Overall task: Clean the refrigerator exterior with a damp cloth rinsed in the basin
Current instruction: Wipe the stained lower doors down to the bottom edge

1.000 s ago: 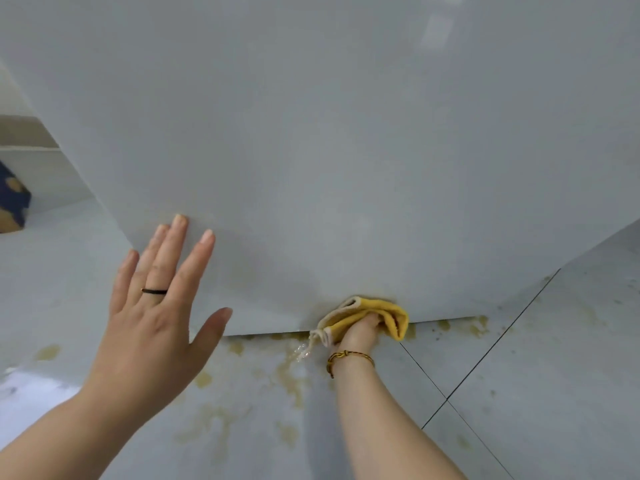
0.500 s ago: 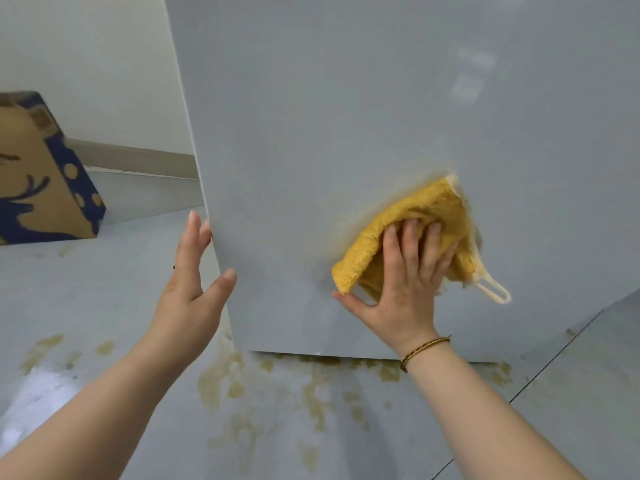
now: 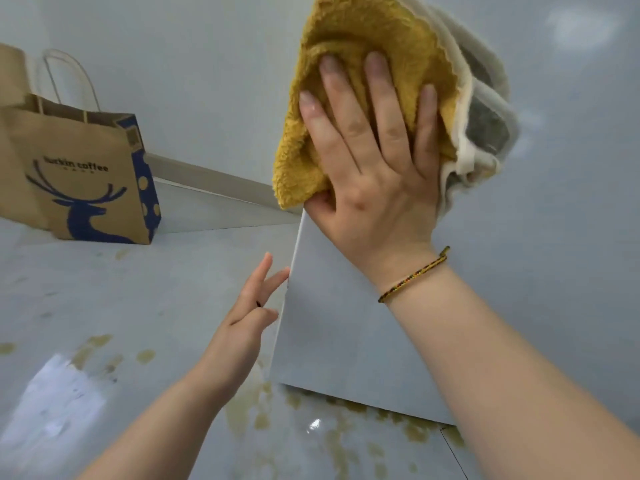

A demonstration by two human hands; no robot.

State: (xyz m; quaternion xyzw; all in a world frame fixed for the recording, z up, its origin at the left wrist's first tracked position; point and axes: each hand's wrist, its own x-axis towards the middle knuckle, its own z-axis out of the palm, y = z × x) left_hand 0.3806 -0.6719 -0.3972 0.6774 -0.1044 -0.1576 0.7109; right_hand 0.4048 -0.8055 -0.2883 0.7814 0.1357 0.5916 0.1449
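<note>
The refrigerator's pale grey side panel (image 3: pixel 536 271) fills the right half of the view. My right hand (image 3: pixel 374 161) lies flat, fingers spread, pressing a yellow cloth (image 3: pixel 353 46) with a whitish trim against the panel, high up near its left edge. A thin bracelet circles that wrist. Lower down, my left hand (image 3: pixel 249 320) is open, its fingertips touching the panel's left vertical edge. The basin is not in view.
A brown paper coffee bag (image 3: pixel 86 181) with a blue deer print stands on the floor at the left by the wall. The grey tiled floor (image 3: pixel 104 323) carries yellowish wet stains below the refrigerator's bottom edge (image 3: pixel 346 403).
My right hand has swept the cloth from the panel's bottom edge upward to its upper part. My left hand slid from the panel's face to its left edge.
</note>
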